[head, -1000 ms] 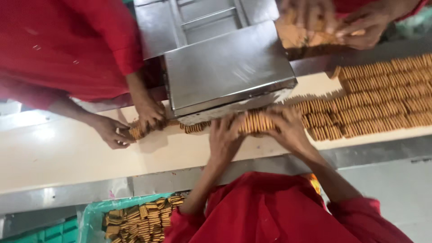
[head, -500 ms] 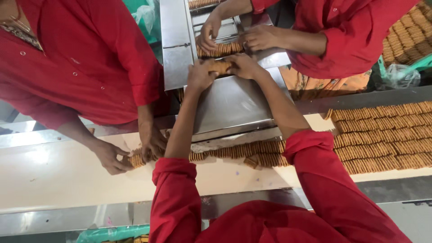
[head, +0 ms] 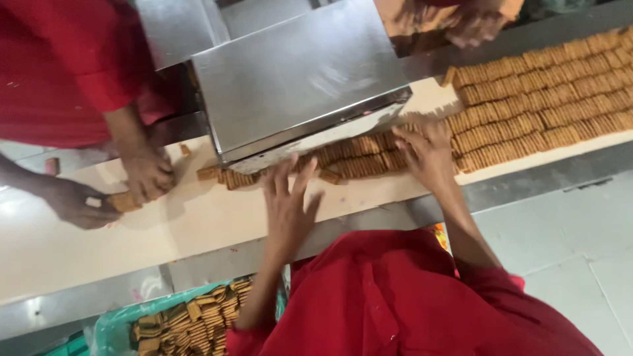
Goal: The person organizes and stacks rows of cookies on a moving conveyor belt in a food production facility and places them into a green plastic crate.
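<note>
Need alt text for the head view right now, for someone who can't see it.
Looking down, a red-sleeved person's left hand and right hand rest open on a row of brown biscuits on a pale conveyor belt beside a steel machine housing. A co-worker's hands gather biscuits at left.

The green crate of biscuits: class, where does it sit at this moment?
In the head view, the green crate sits at the bottom left, below the pale belt and beside the person's left arm, well under the left hand.
</note>
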